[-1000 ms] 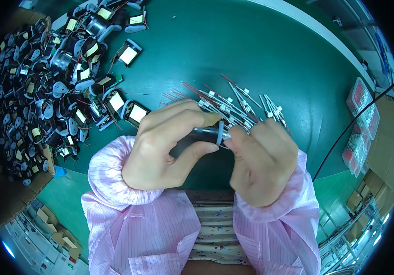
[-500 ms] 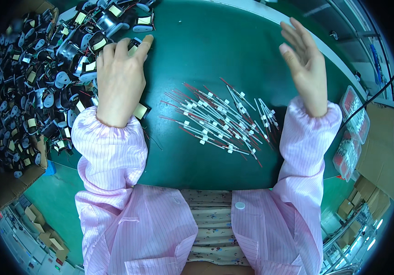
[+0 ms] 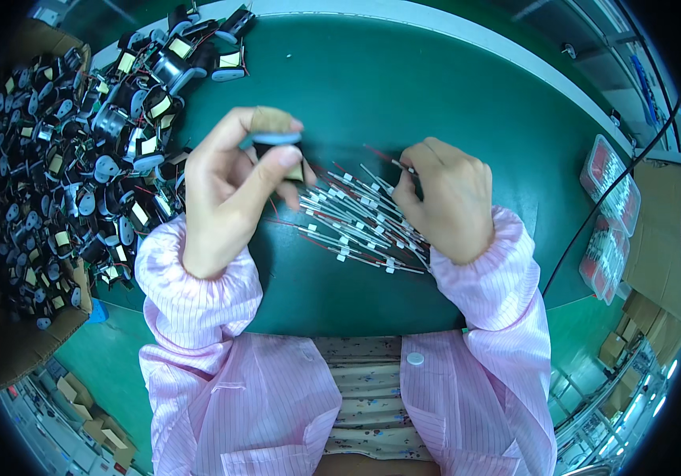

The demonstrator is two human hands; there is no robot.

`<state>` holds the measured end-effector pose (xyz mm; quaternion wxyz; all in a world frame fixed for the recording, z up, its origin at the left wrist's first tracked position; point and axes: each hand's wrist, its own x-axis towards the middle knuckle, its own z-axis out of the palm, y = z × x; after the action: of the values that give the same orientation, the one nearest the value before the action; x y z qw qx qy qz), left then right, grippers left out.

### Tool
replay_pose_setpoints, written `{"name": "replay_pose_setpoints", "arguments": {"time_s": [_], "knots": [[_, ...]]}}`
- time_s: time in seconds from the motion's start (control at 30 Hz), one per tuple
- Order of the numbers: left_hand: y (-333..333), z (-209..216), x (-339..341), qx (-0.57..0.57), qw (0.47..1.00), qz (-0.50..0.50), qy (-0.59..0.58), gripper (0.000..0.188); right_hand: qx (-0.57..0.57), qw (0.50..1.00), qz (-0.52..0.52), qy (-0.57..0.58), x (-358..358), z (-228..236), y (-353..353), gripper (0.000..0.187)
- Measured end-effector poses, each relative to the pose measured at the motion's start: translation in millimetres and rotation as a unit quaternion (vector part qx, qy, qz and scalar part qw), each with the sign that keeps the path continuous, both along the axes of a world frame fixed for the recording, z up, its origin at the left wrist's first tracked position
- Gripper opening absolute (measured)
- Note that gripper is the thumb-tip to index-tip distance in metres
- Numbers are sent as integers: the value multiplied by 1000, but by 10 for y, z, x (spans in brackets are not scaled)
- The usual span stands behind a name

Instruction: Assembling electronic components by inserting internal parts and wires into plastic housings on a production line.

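Between thumb and fingers of my left hand [image 3: 233, 186] is a small motor-like part [image 3: 277, 139] with a grey-blue disc, a dark body and a yellow patch, blurred by motion. A thin red wire hangs below it. At the far right of a loose pile of red-and-white wire leads [image 3: 356, 210], my right hand [image 3: 451, 194] is closed, knuckles up. Its fingertips pinch a wire lead [image 3: 380, 154] whose red end sticks out to the left; the rest is hidden under the hand. Small white tabs sit along the leads in the pile.
Many similar motor-like parts [image 3: 107, 166] are heaped at the left, spilling from a cardboard box [image 3: 67, 333] onto the green table [image 3: 436, 87]. Two clear plastic boxes [image 3: 606, 258] of leads stand at the right edge. A black cable [image 3: 574, 242] crosses beside them.
My left hand has come away from the heap toward the middle, bringing a motor-like part. My right hand has dropped from its raised, spread pose to the pile and closed on a wire lead.
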<state>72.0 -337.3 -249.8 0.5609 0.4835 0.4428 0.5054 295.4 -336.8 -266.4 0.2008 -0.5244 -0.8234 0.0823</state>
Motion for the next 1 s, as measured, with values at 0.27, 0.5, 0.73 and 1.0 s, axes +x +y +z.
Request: {"name": "replay_pose_setpoints", "arguments": {"time_s": [0.27,0.5,0.73,1.0], "knots": [[-64,15,-22,0,990,-142,5,22,-268,891,53,362,-57,404,-310,11],[-227,81,142,162,953,-118,227,12,-371,785,-72,490,-102,416,-399,10],[-266,67,161,199,940,-85,263,18,-406,710,-91,568,-142,439,-410,6],[-221,92,153,221,940,-113,236,16,-439,653,-90,611,-45,422,-371,6]]}}
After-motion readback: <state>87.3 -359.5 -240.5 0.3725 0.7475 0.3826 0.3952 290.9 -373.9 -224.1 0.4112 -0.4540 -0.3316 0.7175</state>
